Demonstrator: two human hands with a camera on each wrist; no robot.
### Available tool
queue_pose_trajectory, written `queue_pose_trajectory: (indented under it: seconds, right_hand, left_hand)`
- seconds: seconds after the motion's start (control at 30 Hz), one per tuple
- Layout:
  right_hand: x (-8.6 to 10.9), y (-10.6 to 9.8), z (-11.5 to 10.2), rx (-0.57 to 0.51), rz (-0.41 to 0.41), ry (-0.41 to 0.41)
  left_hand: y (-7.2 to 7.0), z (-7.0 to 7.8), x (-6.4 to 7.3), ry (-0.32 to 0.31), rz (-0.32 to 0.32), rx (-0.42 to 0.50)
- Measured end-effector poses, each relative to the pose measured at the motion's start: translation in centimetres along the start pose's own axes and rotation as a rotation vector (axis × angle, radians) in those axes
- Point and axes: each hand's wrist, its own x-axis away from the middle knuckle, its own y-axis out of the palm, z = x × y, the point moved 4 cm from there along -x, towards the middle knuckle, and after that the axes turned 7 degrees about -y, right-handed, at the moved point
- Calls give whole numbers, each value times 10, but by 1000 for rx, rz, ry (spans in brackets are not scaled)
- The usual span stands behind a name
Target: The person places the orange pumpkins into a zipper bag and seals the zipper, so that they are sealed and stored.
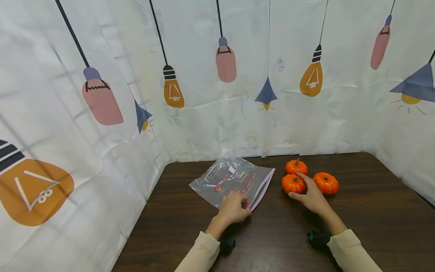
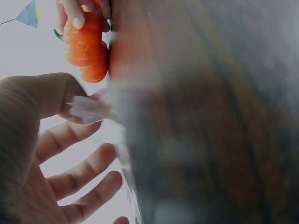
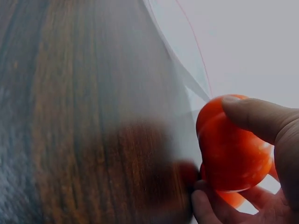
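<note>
A clear plastic zip bag (image 1: 234, 179) with pink print lies on the dark table, its pink-edged mouth facing right. My left hand (image 1: 233, 207) pinches the near corner of that mouth between thumb and index finger; in the left wrist view the other fingers (image 2: 79, 179) are spread. To the right sit three small orange pumpkins with green stems. My right hand (image 1: 312, 196) grips the nearest pumpkin (image 1: 293, 184), thumb on one side and fingers round the other, as the right wrist view shows with the glossy pumpkin (image 3: 233, 144). The far pumpkin (image 1: 296, 166) and the right pumpkin (image 1: 326, 183) stand close by.
The brown wooden table (image 1: 272, 241) runs back to a white curtain (image 1: 204, 128) printed with hanging lamps. Another stretch of curtain (image 1: 102, 158) borders the left side. Dark wrist devices sit below both hands.
</note>
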Motion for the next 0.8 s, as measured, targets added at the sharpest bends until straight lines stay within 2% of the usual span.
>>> queue_pose_trajectory:
  seconds: [0.3,0.6,0.8]
  right_hand:
    - [-1,1,-6,-39,-12,-17]
    - [-2,1,-13,-48,-26,-26]
    - [-1,0,-21,-55,-27,-54]
  left_hand:
    - [-16,1,-2,50,194,51]
    - [-28,0,-2,28,316,143]
    - [-36,2,-1,62,411,149]
